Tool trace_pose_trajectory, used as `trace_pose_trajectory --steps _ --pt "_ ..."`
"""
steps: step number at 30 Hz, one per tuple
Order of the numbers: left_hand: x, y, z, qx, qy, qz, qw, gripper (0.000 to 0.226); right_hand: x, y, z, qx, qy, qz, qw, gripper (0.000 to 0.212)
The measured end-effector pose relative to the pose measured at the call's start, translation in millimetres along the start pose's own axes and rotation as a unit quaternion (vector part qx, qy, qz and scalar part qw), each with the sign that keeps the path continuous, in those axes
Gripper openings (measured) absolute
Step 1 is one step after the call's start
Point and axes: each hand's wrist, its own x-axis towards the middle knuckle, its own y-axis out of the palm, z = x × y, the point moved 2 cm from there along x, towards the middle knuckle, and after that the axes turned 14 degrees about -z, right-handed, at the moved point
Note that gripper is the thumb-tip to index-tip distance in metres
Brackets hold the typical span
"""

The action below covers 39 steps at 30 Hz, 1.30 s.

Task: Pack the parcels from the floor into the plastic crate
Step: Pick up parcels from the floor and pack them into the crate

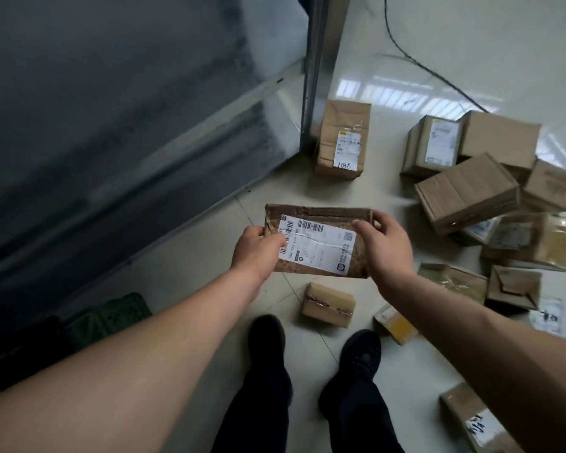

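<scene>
I hold a flat brown cardboard parcel [321,241] with a white barcode label in front of me, above the tiled floor. My left hand [258,250] grips its left edge, thumb on the label. My right hand [386,246] grips its right edge, fingers curled over the top. A dark green plastic crate [111,317] sits low at the left, partly hidden by my left forearm. Several more brown parcels lie on the floor: a small one [328,304] by my feet, a tall one [342,142] marked 1186, and a pile [490,188] at the right.
A grey wall with a metal rail [177,132] fills the left side, ending at a metal post [314,70]. A black cable [415,57] runs across the glossy floor at the back. My two dark shoes [268,341] stand below the parcel.
</scene>
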Motion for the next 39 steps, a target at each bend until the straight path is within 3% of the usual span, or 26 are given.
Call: trace_pose_trajectory --steps 3,8,17,21,27,33,36,39 --pt "-45.2 -47.2 -32.6 -0.024 0.017 -0.005 1.0 0.039 -51.0 -22.6 45.9 0.008 -0.024 -0.005 1.0 0.034" --pt "-122.5 -121.2 -67.1 -0.034 0.055 -0.031 0.997 0.061 -138.5 -52.9 107.3 0.016 -0.07 -0.023 0.997 0.03" --pt "-217.4 -235.2 -54.9 -0.139 0.102 -0.05 0.984 0.077 -258.8 -83.0 171.8 0.014 -0.183 0.066 0.981 0.024" --pt "-271.3 -286.4 -47.5 -0.19 0.12 -0.084 0.971 0.084 -310.5 -79.3 187.3 0.004 -0.233 0.099 0.967 0.039" --pt "-316.8 -365.3 -16.5 -0.229 0.141 -0.153 0.951 0.06 -387.3 -54.5 195.6 0.018 -0.272 0.156 0.949 0.042" --pt "-333.6 -453.6 25.7 -0.243 0.153 -0.218 0.933 0.101 -475.2 -16.7 203.5 -0.017 -0.371 0.198 0.907 0.059" --pt "-341.4 -503.7 47.5 -0.245 0.182 -0.24 0.922 0.071 -522.2 13.5 204.3 -0.021 -0.409 0.214 0.887 0.054" --pt "-333.0 -555.5 80.0 -0.251 0.166 -0.256 0.919 0.065 -570.5 52.0 196.7 -0.017 -0.427 0.219 0.877 0.043"
